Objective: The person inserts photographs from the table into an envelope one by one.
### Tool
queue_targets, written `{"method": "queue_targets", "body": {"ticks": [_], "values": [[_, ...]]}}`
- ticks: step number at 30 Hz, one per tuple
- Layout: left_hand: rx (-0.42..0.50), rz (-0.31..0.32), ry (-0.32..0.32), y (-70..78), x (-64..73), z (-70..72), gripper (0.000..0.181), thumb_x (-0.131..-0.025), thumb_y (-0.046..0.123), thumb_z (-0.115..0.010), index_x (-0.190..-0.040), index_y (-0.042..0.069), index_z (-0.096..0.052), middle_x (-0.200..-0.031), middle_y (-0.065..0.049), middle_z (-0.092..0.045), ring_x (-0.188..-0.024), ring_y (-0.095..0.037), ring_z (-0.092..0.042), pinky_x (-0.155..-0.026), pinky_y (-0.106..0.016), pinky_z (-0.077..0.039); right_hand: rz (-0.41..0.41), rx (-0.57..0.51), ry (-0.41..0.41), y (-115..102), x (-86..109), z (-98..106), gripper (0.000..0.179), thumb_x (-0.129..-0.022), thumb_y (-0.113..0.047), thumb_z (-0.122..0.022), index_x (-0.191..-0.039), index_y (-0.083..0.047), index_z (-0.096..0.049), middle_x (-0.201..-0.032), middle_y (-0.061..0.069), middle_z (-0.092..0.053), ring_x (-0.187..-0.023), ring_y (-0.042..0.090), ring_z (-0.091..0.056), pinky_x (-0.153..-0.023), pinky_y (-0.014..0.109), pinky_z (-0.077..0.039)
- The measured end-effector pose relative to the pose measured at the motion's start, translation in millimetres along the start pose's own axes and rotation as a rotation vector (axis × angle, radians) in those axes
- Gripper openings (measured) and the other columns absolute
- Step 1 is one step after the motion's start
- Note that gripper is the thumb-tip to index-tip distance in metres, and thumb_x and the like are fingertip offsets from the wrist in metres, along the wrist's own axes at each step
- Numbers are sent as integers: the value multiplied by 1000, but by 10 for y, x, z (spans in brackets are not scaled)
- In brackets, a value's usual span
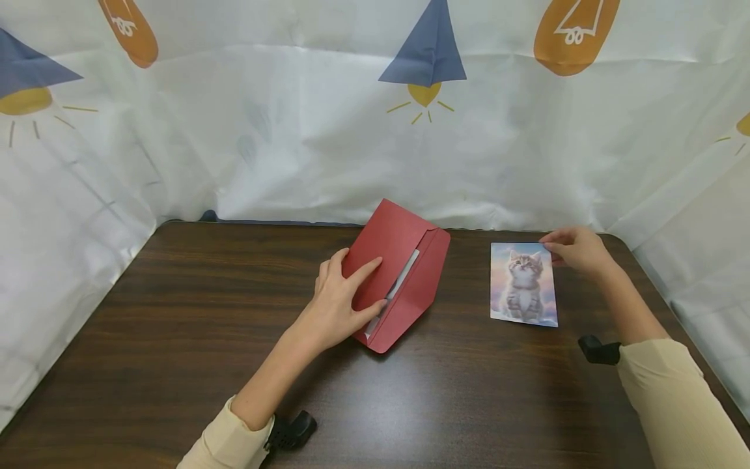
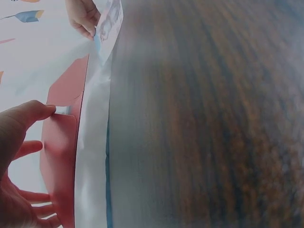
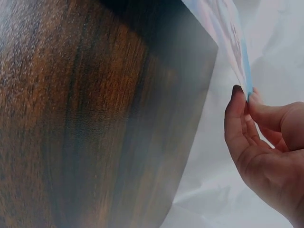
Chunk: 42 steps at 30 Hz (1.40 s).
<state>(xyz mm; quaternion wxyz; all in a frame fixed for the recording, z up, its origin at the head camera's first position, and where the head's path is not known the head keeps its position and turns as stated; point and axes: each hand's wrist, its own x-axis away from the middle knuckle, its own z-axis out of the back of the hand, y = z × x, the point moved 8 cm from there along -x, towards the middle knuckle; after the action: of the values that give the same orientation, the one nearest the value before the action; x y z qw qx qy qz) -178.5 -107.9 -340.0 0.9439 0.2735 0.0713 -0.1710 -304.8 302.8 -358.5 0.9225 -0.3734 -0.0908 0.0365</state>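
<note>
My left hand (image 1: 336, 299) holds a red envelope (image 1: 383, 238) tilted over the middle of the table. Its flap (image 1: 418, 280) points toward the lower right, folded back, and a pale strip shows along the opening. The left thumb lies at that opening, with the index finger stretched across the front and other fingers at the left edge. To the right, my right hand (image 1: 577, 251) pinches the top right corner of a kitten picture card (image 1: 523, 286) between thumb and fingers. In the right wrist view the card (image 3: 232, 33) is seen nearly edge-on.
A dark wood-grain table (image 1: 176, 339) lies under both hands. Behind it and at the sides hangs a white sheet (image 1: 263, 143) printed with lamps and bulbs, reaching the table's back edge. A black strap device (image 1: 293, 430) is on the left wrist, another (image 1: 599, 350) on the right.
</note>
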Motion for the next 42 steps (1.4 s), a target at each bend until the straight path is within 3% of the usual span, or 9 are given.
{"method": "queue_targets", "body": {"ticks": [8,15,23,32,42], "values": [[6,-11,8,14,-1,11,69,-90,32,-84,-152,17,-57,-161,-30,-31,-141,-49,-35,-103,-64,-48,18,-28,-16,-70,41,23,36,-111,-6,-49,-132,23,-53,-126,41,-60,-80,1,-63,-75,22,-60],[7,-17,17,12,-4,20,69,-90,31,-84,-152,17,-58,-160,-30,-31,-141,-49,-34,-103,-64,-48,43,-32,-1,-140,70,37,37,-111,-7,-50,-131,23,-53,-117,32,-65,-77,-1,-62,-74,22,-60],[2,-41,49,28,1,39,67,-90,28,-84,-150,14,-59,-158,-31,-33,-140,-50,-35,-101,-64,-49,52,-47,-2,-207,114,22,37,-112,-9,-49,-133,22,-53,-129,41,-58,-77,-4,-64,-76,21,-60],[-2,-52,72,26,-6,60,67,-89,27,-85,-149,13,-60,-157,-31,-34,-139,-50,-36,-99,-62,-51,70,-60,10,-297,136,26,35,-111,-7,-51,-131,21,-55,-115,22,-67,-77,-3,-65,-74,19,-59],[3,-37,65,4,-7,64,65,-91,26,-83,-150,14,-59,-158,-31,-33,-140,-49,-35,-100,-62,-51,51,-88,13,-379,182,7,36,-111,-7,-51,-132,21,-55,-110,15,-67,-77,-1,-64,-73,21,-60]]}}
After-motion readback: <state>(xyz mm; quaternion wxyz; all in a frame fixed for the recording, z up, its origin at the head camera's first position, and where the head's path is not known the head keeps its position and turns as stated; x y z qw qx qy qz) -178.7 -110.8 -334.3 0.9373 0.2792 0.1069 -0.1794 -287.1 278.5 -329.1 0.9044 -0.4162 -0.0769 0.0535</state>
